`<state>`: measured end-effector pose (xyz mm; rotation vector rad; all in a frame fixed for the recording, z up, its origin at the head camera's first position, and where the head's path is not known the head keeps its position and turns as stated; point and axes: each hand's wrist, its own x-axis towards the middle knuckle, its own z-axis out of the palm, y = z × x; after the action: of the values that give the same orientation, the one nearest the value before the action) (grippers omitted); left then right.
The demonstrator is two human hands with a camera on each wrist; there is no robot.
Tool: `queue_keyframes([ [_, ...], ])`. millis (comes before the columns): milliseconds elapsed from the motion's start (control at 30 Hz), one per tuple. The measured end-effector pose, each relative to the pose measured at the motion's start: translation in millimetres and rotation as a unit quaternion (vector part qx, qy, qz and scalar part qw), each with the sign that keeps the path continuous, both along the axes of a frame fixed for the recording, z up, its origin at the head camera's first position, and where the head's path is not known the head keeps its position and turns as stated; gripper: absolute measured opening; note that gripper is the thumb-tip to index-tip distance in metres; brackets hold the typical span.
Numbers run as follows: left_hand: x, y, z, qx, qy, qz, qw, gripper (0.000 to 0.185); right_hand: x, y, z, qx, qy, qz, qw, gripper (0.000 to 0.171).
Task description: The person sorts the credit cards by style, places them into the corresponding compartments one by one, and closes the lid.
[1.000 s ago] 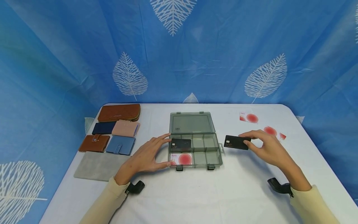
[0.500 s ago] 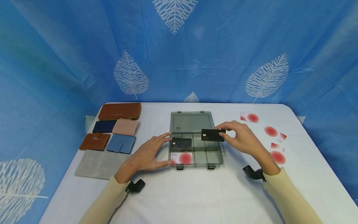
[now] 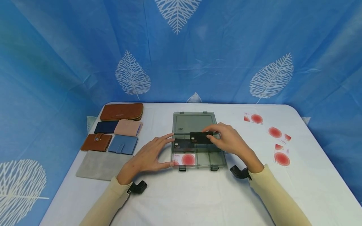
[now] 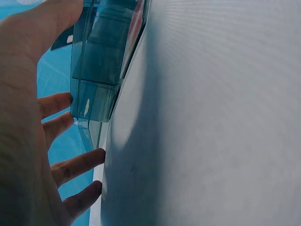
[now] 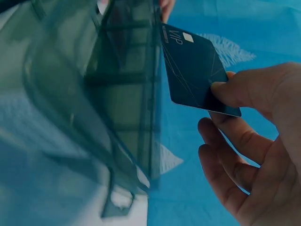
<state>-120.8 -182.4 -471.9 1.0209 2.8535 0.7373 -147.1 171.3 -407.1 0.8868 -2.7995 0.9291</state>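
My right hand (image 3: 229, 139) pinches a black VIP card (image 3: 200, 138) between thumb and fingers. In the head view the card overlaps the back row of an open, grey translucent compartment box (image 3: 202, 159); in the right wrist view the card (image 5: 190, 70) is above the compartments. Another black VIP card (image 3: 181, 147) lies in the back-left compartment, partly behind the held one. In the front-left compartment is a white card (image 3: 183, 159) with a red circle. My left hand (image 3: 150, 155) rests spread at the box's left side, thumb and fingertips at its edge.
Several wallets lie at the left, among them a brown zip wallet (image 3: 122, 112), a pink one (image 3: 127, 127) and a blue one (image 3: 122, 144), with a grey pouch (image 3: 100, 166) in front. White-and-red cards (image 3: 253, 118) lie on the right of the table.
My right hand has carried the black card leftward from beside the box to over its back row. The left hand has stayed at the box's left edge.
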Motion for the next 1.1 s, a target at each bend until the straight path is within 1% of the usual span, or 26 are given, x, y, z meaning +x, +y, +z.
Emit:
queue_keyframes([
  [333,-2.2,2.0,1.2,0.001,0.006,-0.001,1.0000,0.093,4.2,-19.1,-14.3,0.019,0.007,0.007,1.000,0.030],
  [467,-2.7,2.5,2.5,0.001,0.007,0.000,1.0000,0.093,4.9,-24.0,-17.3,0.013,0.012,0.010,1.000,0.031],
  [600,-1.9,2.0,3.8,0.000,0.000,0.002,1.0000,0.093,5.6,-29.2,-21.2,0.011,0.015,0.012,1.000,0.031],
  [833,-0.6,0.9,3.3,0.002,-0.007,-0.001,1.0000,0.093,7.6,-34.9,-27.4,0.015,0.026,-0.016,0.999,0.025],
  [1000,-0.8,0.3,1.3,0.003,-0.005,-0.001,1.0000,0.093,8.5,-37.8,-31.5,-0.010,0.024,-0.037,0.999,0.022],
  [1100,-0.9,0.0,0.0,0.003,0.001,-0.001,1.0000,0.093,9.4,-40.9,-35.1,-0.023,0.014,-0.046,0.999,0.021],
])
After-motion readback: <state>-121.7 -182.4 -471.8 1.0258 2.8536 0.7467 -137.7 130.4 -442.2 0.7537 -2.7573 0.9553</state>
